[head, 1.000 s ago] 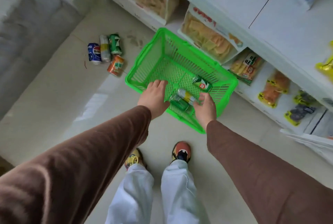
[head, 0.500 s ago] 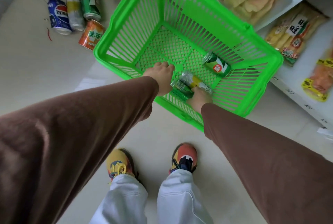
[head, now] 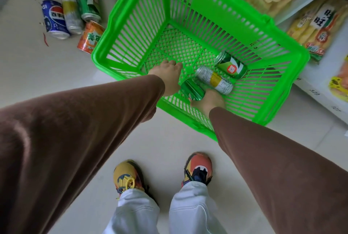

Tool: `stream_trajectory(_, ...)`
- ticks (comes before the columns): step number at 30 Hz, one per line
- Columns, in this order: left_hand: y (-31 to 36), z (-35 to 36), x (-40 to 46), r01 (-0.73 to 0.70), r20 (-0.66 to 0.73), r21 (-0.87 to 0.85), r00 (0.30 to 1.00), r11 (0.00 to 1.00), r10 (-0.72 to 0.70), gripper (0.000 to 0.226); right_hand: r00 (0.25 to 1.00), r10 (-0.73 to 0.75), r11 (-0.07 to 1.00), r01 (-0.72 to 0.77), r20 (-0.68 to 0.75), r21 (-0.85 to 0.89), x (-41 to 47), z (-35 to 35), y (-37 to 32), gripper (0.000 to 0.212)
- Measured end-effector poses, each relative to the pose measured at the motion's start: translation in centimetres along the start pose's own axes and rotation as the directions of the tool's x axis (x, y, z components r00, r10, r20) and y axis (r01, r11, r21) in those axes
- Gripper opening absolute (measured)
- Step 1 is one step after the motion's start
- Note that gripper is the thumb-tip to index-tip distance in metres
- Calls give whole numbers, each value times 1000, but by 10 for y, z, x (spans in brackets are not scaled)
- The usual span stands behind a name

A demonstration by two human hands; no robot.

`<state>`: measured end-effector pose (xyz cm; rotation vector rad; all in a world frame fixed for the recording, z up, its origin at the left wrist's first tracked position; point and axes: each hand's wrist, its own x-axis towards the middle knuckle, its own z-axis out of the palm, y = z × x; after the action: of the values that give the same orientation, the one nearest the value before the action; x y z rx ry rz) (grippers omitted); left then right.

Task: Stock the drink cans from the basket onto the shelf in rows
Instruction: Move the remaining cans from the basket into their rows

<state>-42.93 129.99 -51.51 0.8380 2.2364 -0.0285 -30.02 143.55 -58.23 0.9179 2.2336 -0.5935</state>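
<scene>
Basket (head: 293,58): one, bright green moulded plastic, slatted walls, lattice floor, standing on pale glossy floor tiles (head: 56,75) beside the white shelf (head: 320,90).

Cans in basket: three, cylindrical metal, lying on their sides near the front wall. Dark green can (head: 192,89); silver-and-yellow can (head: 214,80) touching it; green can with red-and-white emblem (head: 230,65) just beyond.

Cans on floor, left of basket: four, lying clustered: blue cola can (head: 54,19), silver-yellow can (head: 70,12), green can (head: 88,1), orange can (head: 89,37).

Left hand (head: 167,77): in basket, fingers extended, beside the dark green can; hold cannot be told.

Right hand (head: 209,100): grips the dark green can's end.

Sleeves: brown, soft-napped.
</scene>
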Motion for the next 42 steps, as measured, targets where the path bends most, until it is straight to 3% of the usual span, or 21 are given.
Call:
stream_trajectory(3, 7, -27, -23, 2, -24, -11, 1000, 1000, -2, 64, 999, 48, 982, -46, -4, 180, -24, -28, -1, 57)
stream_trajectory(6, 19, -71, -55, -7, -69, -54, 998, 999, 4, 62, 996, 31, 950, -2, -86, 313, -61, -75, -14, 51)
stream_trajectory(17, 63, -325, -247, -94, -295, -194, 955, 977, 33, 76, 883, -56, 821, 306, -465, 482, -275, -346, -112, 63)
stream_trajectory(23, 95, -465, -365, -254, -507, -259, 857, 932, 92, 79, 749, -46, 693, 501, -661, 519, -411, -488, -157, 63)
stream_trajectory(29, 136, -559, -440, -431, -690, -213, 702, 877, 178, 76, 603, -56, 600, 658, -796, 455, -511, -591, -170, 62)
stream_trajectory(32, 156, -591, -449, -465, -740, -150, 638, 873, 214, 79, 547, -39, 595, 685, -836, 420, -530, -627, -166, 64)
stream_trajectory(36, 179, -621, -433, -478, -744, -131, 627, 868, 233, 78, 558, 3, 615, 654, -830, 441, -521, -668, -158, 66)
stream_trajectory(42, 201, -652, -380, -437, -695, -135, 681, 889, 230, 80, 579, 10, 645, 619, -816, 447, -471, -710, -152, 58)
